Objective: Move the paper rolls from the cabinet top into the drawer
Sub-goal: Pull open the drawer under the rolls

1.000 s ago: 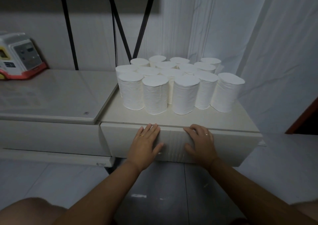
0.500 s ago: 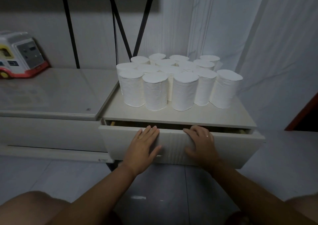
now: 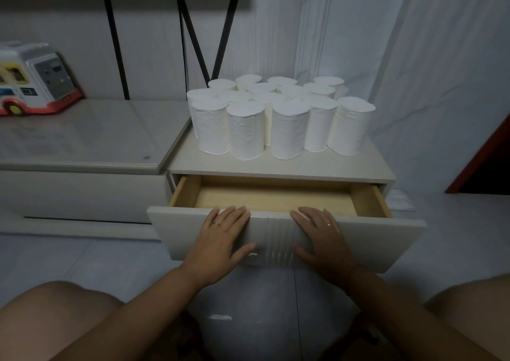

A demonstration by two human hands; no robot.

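Rolls: white cylindrical paper rolls (image 3: 287,128) stand upright, clustered on the cream cabinet top (image 3: 358,164).
Drawer: cream-fronted wooden drawer (image 3: 386,239) stands pulled out beneath them.
Hands: left hand (image 3: 222,239) and right hand (image 3: 323,239) lie flat on its front, fingers straight, grasping nothing.

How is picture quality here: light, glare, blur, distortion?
Head view: dim, bluish light, yet the rolls and open drawer read clearly; head view: a small glare patch on the glossy floor below the drawer; head view: wide-angle bending toward the edges, left hand and right hand sharp.
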